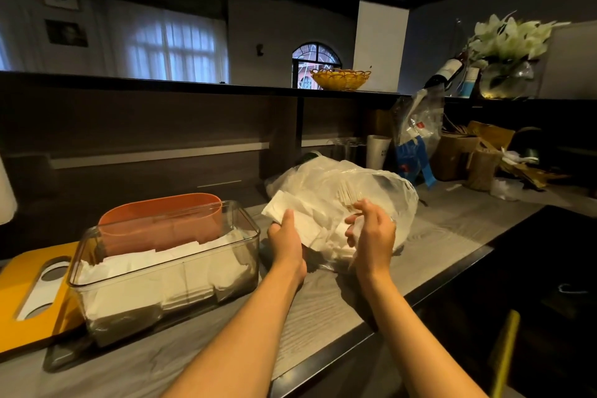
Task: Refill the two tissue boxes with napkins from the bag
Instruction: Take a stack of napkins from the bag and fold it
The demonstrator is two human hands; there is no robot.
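Your left hand reaches forward with its fingers curled round a stack of white napkins at the mouth of the clear plastic bag. Your right hand, wrist bent, pinches the bag's plastic beside it. Both forearms stretch out over the grey wood-grain counter. To the left stands the clear tissue box, packed with napkins, and the orange tissue box is just behind it.

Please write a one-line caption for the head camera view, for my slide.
Both hands, left hand and right hand, pull white napkins from plastic bag beside clear tissue box.
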